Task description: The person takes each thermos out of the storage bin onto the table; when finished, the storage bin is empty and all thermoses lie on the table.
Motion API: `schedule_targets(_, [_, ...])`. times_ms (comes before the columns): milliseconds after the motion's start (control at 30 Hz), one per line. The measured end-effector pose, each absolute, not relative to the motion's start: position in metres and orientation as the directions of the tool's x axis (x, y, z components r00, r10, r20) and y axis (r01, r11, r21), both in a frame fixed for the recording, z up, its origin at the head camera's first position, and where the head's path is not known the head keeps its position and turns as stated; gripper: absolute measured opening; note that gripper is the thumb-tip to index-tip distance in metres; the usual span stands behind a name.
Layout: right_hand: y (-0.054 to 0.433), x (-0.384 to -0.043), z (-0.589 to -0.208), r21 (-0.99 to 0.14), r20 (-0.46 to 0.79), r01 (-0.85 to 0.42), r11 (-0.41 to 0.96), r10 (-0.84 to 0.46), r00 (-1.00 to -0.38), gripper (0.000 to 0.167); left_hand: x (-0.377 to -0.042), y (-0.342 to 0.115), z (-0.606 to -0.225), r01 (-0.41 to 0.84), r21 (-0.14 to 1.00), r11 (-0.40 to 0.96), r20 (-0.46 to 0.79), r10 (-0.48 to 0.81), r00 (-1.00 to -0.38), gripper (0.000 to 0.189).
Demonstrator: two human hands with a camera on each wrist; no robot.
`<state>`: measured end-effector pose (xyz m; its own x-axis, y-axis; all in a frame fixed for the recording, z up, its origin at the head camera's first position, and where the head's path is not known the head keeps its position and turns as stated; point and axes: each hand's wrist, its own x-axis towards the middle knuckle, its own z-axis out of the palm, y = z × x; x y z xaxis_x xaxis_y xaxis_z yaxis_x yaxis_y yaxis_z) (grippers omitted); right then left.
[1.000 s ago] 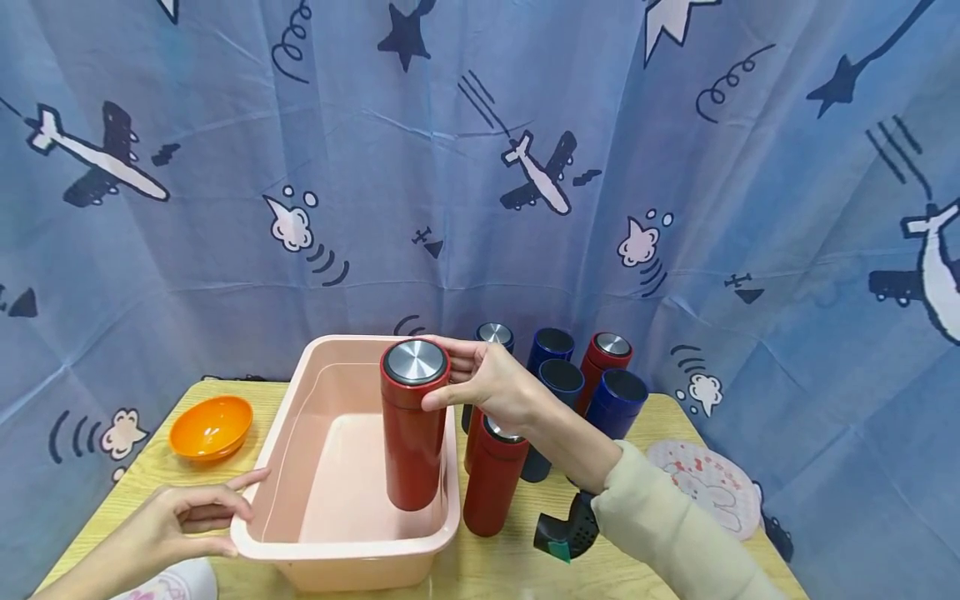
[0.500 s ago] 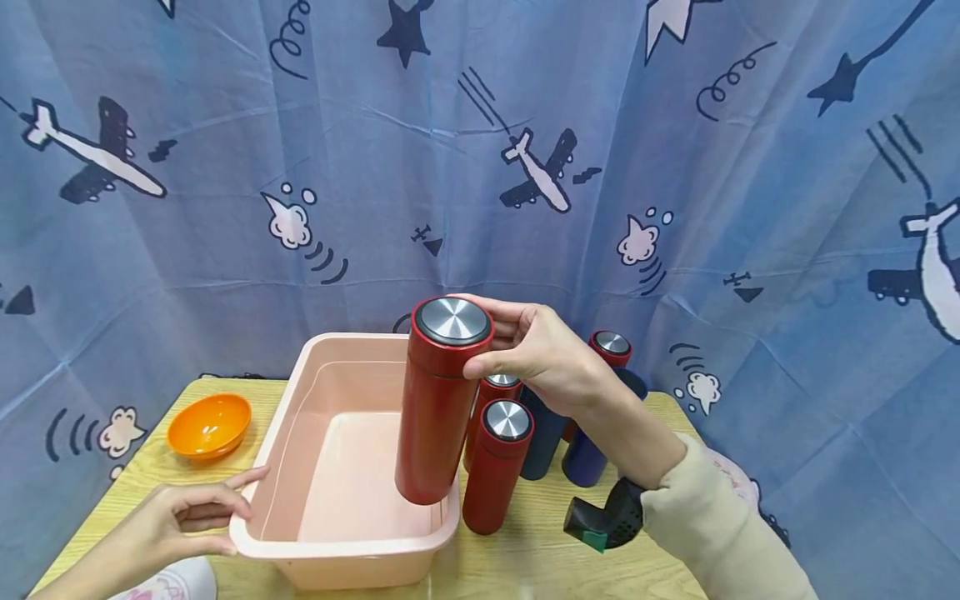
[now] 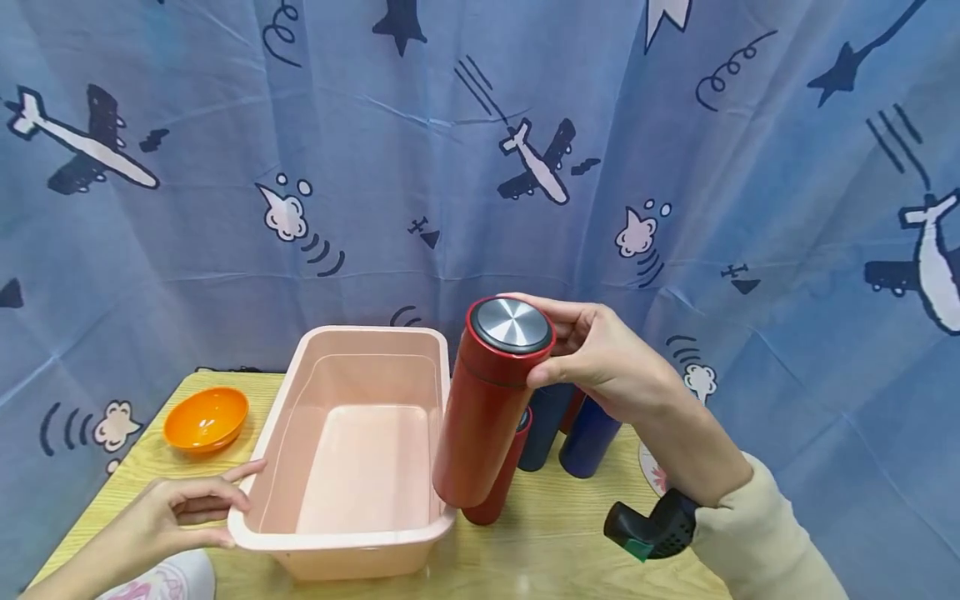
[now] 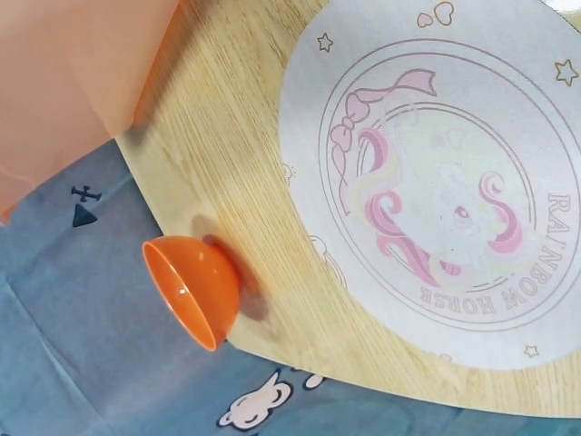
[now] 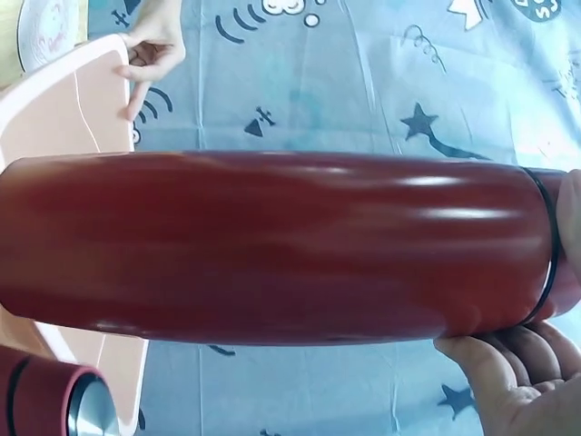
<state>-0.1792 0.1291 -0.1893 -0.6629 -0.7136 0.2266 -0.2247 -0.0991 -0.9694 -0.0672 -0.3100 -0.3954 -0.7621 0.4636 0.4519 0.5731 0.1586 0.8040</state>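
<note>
My right hand (image 3: 618,367) grips a red thermos (image 3: 483,425) around its upper end, just below the silver-topped lid. The thermos leans, its base overlapping the right rim of a pink plastic basin (image 3: 360,542) in the head view. Seen from the right wrist, the red thermos (image 5: 272,245) spans the picture, fingers on one side of its neck. With thumb and fingers my left hand (image 3: 180,512) holds the basin's front left corner. The basin's inside shows bare. Behind the held thermos, another red thermos (image 3: 495,492) stands on the table, mostly hidden.
Dark blue thermoses (image 3: 588,442) stand behind my right hand, partly covered by it. An orange bowl (image 3: 206,421) sits left of the basin. A round printed mat (image 4: 436,209) lies near the left hand. A patterned blue curtain (image 3: 450,167) hangs behind the table (image 3: 555,533).
My right hand has lifted the red thermos up from inside the basin and carried it right, tilting it over the rim. The left hand has kept its hold on the basin's corner.
</note>
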Motion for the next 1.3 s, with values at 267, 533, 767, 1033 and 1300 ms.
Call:
schedule_targets(267, [0.155, -0.18, -0.197, -0.973, 0.215, -0.205, -0.106, -0.734, -0.644, 0.067, -0.067, -0.31, -0.395, 0.572, 0.802, 0.174, 0.447, 0.461, -0.767, 0.041])
schedule_targets(533, [0.176, -0.185, -0.212, -0.97, 0.225, -0.217, -0.113, -0.759, -0.611, 0.06, -0.067, -0.309, -0.395, 0.56, 0.806, 0.19, 0.433, 0.454, -0.778, 0.04])
schedule_targets(767, [0.192, -0.187, -0.226, -0.974, 0.207, -0.206, -0.099, -0.762, -0.614, 0.057, -0.067, -0.31, -0.395, 0.575, 0.793, 0.202, 0.446, 0.452, -0.773, 0.04])
schedule_targets(1033, [0.206, -0.194, -0.245, -0.974, 0.215, -0.184, -0.129, -0.774, -0.595, 0.056, -0.067, -0.309, -0.396, 0.565, 0.805, 0.183, 0.439, 0.457, -0.774, 0.04])
schedule_targets(1300, [0.224, -0.201, -0.267, -0.984, 0.18, -0.112, -0.141, -0.785, -0.593, 0.055, -0.066, -0.31, -0.395, 0.543, 0.817, 0.194, 0.416, 0.454, -0.788, 0.039])
